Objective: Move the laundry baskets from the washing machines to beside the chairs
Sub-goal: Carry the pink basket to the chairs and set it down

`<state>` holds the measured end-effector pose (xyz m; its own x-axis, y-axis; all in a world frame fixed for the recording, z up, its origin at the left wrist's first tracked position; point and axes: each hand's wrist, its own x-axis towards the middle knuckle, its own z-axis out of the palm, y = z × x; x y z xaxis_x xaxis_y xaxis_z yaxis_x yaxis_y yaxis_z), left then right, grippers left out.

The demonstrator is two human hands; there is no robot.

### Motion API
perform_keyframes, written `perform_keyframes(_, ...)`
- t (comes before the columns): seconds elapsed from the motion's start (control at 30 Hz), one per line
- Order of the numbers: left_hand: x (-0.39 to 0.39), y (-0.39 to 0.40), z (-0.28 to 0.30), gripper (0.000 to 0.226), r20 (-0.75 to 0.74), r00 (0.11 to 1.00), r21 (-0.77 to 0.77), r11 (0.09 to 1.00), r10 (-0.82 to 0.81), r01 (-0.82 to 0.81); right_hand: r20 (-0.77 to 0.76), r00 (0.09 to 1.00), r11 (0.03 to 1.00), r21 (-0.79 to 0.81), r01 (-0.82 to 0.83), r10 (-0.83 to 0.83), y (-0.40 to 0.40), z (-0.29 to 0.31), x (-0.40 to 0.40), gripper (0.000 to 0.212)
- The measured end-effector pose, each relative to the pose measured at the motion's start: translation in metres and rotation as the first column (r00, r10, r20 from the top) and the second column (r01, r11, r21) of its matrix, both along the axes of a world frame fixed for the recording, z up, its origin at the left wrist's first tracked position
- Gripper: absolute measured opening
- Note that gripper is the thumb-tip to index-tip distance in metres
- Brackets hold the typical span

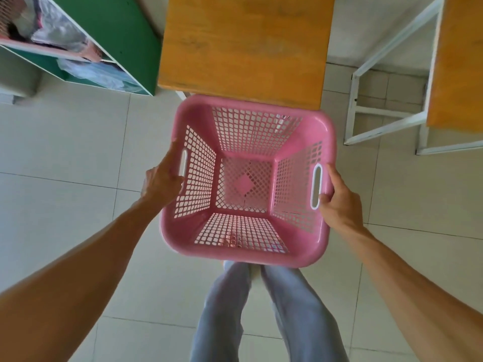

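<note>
An empty pink lattice laundry basket (193, 108) is held in front of me over the tiled floor, its far rim tucked under the near edge of a wooden seat (243, 48). My left hand (162, 178) grips the basket's left rim at the handle slot. My right hand (337, 202) grips the right rim, thumb beside the white-edged handle slot. Nothing lies inside the basket.
A second wooden seat (457, 61) on a white metal frame (384, 124) stands at the right. A green shelf unit (125, 35) with bagged clothes and a pink basket stands at the upper left. My legs in light trousers (261, 309) are below the basket.
</note>
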<state>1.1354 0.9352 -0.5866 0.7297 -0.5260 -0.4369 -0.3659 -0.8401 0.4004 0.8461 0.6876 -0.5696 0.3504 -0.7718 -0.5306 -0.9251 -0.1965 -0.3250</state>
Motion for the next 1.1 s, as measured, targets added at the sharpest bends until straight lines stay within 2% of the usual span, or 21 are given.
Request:
perform_keyframes(0.17,-0.002,0.003,-0.011,0.098,0.008,1.000,-0.058,0.998,-0.003,0.003,0.000,1.000,0.999,-0.048,-0.003,0.003,0.003,-0.005,0.000,0.076)
perform_keyframes(0.43,-0.021,0.014,-0.016,0.110,-0.002,1.000,0.086,0.996,-0.011,0.011,-0.056,0.995,0.997,0.025,-0.075,0.077,0.014,0.001,-0.010,0.074)
perform_keyframes(0.7,-0.020,0.005,-0.006,0.113,0.044,0.999,0.013,1.000,-0.014,0.013,0.002,0.997,0.996,-0.052,-0.076,0.076,-0.003,-0.004,-0.008,0.071)
perform_keyframes(0.93,-0.029,0.009,-0.018,0.101,0.100,0.994,0.015,0.999,-0.041,0.039,-0.004,0.997,0.995,-0.060,-0.081,0.081,0.004,-0.014,-0.018,0.072)
perform_keyframes(1.03,-0.025,0.013,-0.020,0.100,0.076,0.991,0.090,0.991,-0.108,0.101,-0.044,0.988,0.989,0.017,-0.150,0.150,0.000,-0.005,-0.018,0.075)
perform_keyframes(1.1,-0.026,0.014,-0.018,0.097,0.001,0.990,0.169,0.976,-0.141,0.139,-0.076,0.981,0.982,0.076,-0.171,0.177,0.001,0.011,-0.021,0.074)
